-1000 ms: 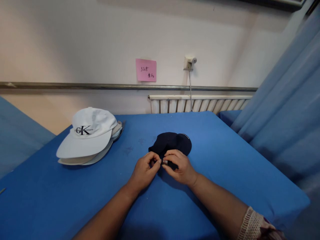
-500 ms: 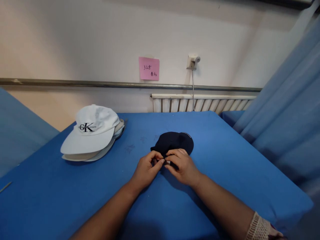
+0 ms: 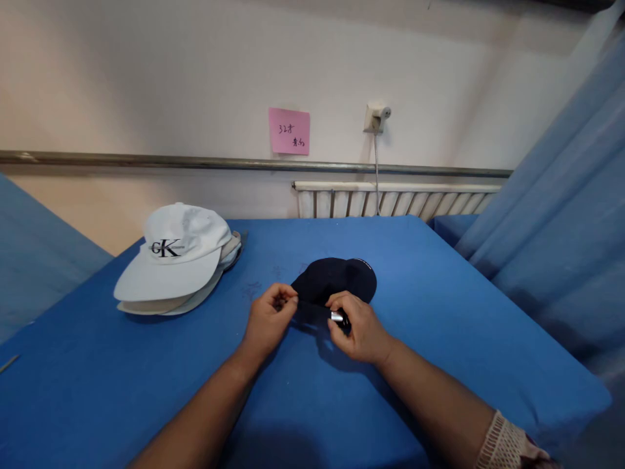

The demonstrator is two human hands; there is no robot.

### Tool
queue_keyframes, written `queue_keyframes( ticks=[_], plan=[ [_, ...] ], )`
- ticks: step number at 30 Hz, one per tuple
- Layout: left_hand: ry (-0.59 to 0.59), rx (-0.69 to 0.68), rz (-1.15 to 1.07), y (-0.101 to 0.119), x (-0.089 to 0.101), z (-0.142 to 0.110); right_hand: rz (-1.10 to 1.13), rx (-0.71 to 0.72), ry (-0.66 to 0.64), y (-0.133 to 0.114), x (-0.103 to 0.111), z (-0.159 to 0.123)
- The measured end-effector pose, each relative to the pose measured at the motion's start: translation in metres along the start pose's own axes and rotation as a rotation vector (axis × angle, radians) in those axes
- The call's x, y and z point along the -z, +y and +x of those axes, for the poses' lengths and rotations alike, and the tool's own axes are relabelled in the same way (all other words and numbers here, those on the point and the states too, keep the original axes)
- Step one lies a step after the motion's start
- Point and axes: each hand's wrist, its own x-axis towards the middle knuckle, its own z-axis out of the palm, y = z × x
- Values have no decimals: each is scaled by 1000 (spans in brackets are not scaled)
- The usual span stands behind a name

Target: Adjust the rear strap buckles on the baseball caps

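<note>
A black baseball cap (image 3: 332, 280) lies on the blue-covered table in front of me, its brim pointing right. My left hand (image 3: 271, 319) pinches the left end of the cap's near edge or back strap between thumb and fingertips. Around the right end of that strap my right hand (image 3: 359, 329) is closed, fingers curled. A silvery metal buckle (image 3: 336, 316) shows between its thumb and fingers. The dark strip runs between both hands. What exactly the left fingertips hold is partly hidden.
A stack of caps, topped by a white cap (image 3: 183, 251) with black letters, stands on the table (image 3: 146, 391) at left. Behind are a radiator (image 3: 390, 200), a metal rail (image 3: 195, 163), a pink note (image 3: 289, 131) and a plugged socket (image 3: 375, 120). Blue curtains (image 3: 561, 228) hang at the sides.
My left hand has moved left, away from the right hand, with the cap's dark strip now stretched between them. The metal buckle shows more clearly in my right hand.
</note>
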Motion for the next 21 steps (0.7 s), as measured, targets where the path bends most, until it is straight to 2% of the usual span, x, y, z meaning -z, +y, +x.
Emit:
queue_keyframes(
  ticks=[3, 5, 7, 9, 12, 14, 16, 18, 21],
  plan=[
    [177, 124, -101, -5, 14, 14, 17, -28, 61, 3, 1, -1],
    [215, 196, -166, -8, 20, 20, 17, -37, 61, 4, -1, -2],
    [213, 188, -143, -10, 23, 22, 32, -41, 29, 5, -4, -2],
    [226, 87, -19, -9, 25, 19, 68, -67, 18, 7, -10, -2],
    [262, -221, 209, -3, 25, 7, 160, -180, 133, 15, -16, -2],
    [163, -453, 294, 2, 19, -5, 226, -256, 267, 20, -17, -1],
    [-112, -545, 317, 5, 4, -19, 266, -281, 386, 21, -16, 0],
    [-382, -435, 307, 2, -17, -32, 262, -252, 443, 15, -15, 0],
    [-471, -252, 160, -12, -46, -42, 218, -121, 355, -6, -14, -3]
  ],
)
